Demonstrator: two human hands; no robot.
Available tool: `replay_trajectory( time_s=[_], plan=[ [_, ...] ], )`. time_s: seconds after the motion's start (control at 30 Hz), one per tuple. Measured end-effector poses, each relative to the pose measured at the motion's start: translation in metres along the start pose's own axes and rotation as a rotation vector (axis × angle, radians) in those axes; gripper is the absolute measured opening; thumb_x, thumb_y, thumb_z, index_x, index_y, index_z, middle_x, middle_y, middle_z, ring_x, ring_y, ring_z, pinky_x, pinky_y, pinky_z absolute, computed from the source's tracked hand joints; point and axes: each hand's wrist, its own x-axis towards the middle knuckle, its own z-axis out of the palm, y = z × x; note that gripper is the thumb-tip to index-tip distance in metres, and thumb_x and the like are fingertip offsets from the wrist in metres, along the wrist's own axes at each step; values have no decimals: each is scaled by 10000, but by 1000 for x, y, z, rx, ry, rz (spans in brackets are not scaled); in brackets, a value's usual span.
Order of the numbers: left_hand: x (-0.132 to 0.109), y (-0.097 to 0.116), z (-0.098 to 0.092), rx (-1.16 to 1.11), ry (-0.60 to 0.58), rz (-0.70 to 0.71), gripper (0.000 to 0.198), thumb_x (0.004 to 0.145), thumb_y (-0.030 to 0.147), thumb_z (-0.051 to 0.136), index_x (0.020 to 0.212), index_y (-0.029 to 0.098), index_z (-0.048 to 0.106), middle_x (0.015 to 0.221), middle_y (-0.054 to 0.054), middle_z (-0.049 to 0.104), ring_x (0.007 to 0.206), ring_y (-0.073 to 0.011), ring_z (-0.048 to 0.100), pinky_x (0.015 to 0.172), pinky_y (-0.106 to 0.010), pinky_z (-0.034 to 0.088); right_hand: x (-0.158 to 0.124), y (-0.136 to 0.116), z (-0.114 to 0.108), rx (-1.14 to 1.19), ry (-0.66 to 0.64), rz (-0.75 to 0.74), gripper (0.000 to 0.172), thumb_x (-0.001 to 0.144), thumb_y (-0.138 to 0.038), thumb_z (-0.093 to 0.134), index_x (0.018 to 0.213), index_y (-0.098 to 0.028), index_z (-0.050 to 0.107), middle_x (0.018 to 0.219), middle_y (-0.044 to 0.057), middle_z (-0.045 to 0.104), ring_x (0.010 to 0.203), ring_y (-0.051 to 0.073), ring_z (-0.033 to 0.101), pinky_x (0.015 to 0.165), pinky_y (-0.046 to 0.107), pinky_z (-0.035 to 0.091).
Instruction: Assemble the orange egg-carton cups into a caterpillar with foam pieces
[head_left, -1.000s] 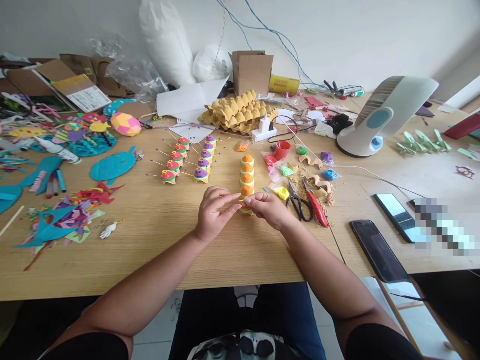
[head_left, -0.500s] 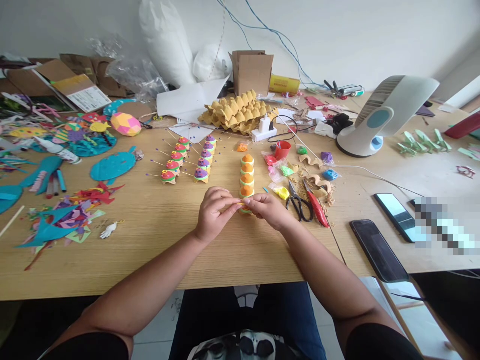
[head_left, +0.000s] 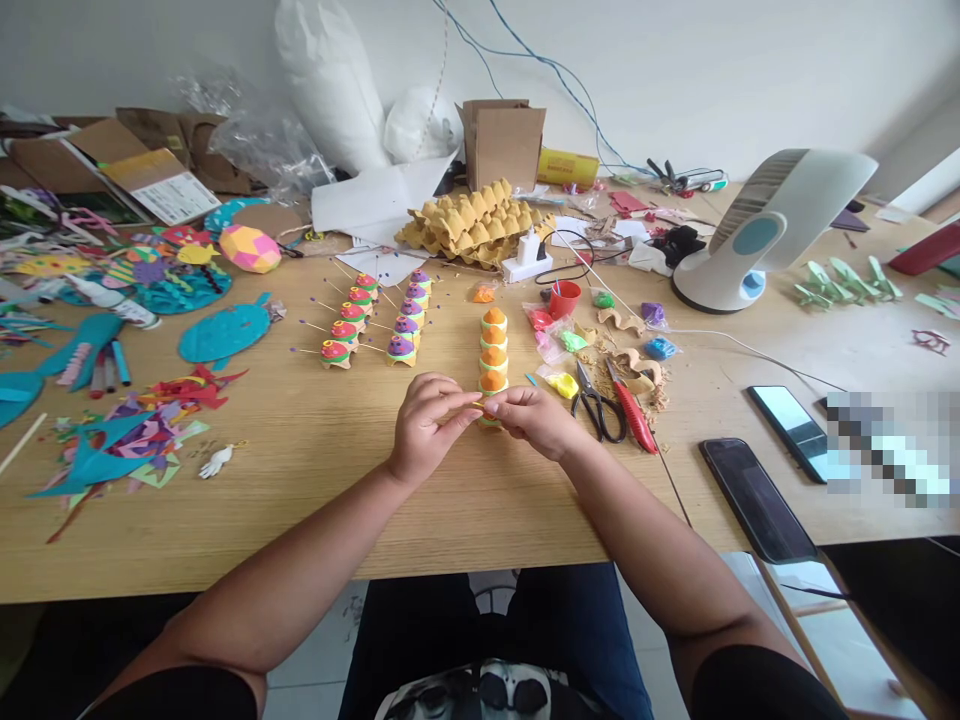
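Observation:
My left hand (head_left: 433, 425) and my right hand (head_left: 531, 415) meet fingertip to fingertip above the table. Both are closed in a pinch around a small yellow piece of clay (head_left: 478, 404), mostly covered by the fingers. Right behind them stands an egg-carton strip (head_left: 493, 358) of several bumps, capped in orange clay over pale green; its near end is partly hidden by my right hand. Two finished strips lie further left: a red-and-green one (head_left: 350, 320) and a purple one (head_left: 410, 318), both with thin sticks poking out of their sides.
Right of the strip are bagged yellow clay (head_left: 562, 384), black scissors (head_left: 598, 405), a red utility knife (head_left: 631, 405) and a red cup (head_left: 565, 299). Phones (head_left: 757, 500) lie at right, near a white fan (head_left: 780, 230). Paper scraps (head_left: 142, 430) cover the left; egg trays (head_left: 476, 225) stand behind.
Both hands stay pinched together in nearly the same spot. The yellow piece shows a little differently between the fingertips, and the whole view has shifted slightly.

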Motion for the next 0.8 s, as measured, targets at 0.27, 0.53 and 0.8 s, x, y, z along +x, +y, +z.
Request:
replay_trajectory(
  time_s=[0.27, 0.53, 0.8],
  plan=[
    [-2, -4, 3, 15, -30, 45, 213, 904, 293, 767, 1117, 281, 771, 929, -31, 704, 978, -195, 637, 903, -382, 552, -2, -6, 1, -82, 8, 0, 453, 662, -560, 866, 786, -141, 746, 519, -90, 407, 486, 48, 260, 486, 263, 144],
    [-1, -5, 4, 28, -23, 27, 49, 903, 284, 765, 933, 275, 802, 811, -18, 694, 933, -191, 620, 878, -378, 554, -4, -8, 1, -157, 18, -10, 551, 687, -671, 816, 610, -173, 593, 500, -82, 355, 493, 59, 253, 502, 281, 132],
    [1, -1, 2, 24, -17, 14, 32, 902, 253, 760, 901, 253, 792, 802, -25, 699, 918, -194, 622, 859, -379, 556, -2, -5, 2, -56, -5, 2, 637, 735, -745, 731, 546, -206, 449, 503, -77, 332, 478, 58, 214, 493, 285, 124]
  ],
)
